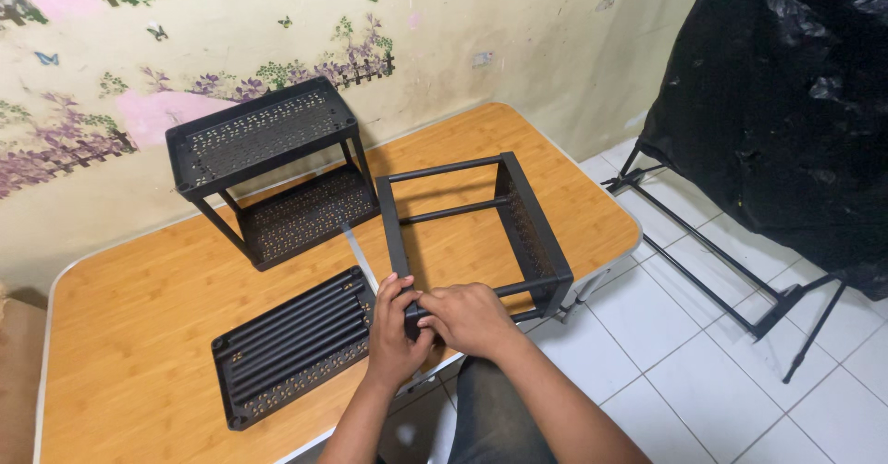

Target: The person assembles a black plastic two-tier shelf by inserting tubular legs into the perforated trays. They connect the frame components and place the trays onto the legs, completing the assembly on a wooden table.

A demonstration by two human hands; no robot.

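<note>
A black plastic rack (518, 219), partly put together, lies on its side on the wooden table (139, 316), with two perforated shelves joined by black rods. My left hand (393, 330) grips the near corner of the left shelf. My right hand (467, 318) closes around the rod end at that same corner. Left of my hands, a loose black shelf tray (291, 344) lies flat with several black rods resting in it.
A finished two-tier black rack (273, 173) stands at the back left of the table, against the flowered wall. On the right, a black plastic sheet (786, 103) hangs over a metal stand (703, 260) on the white tiled floor.
</note>
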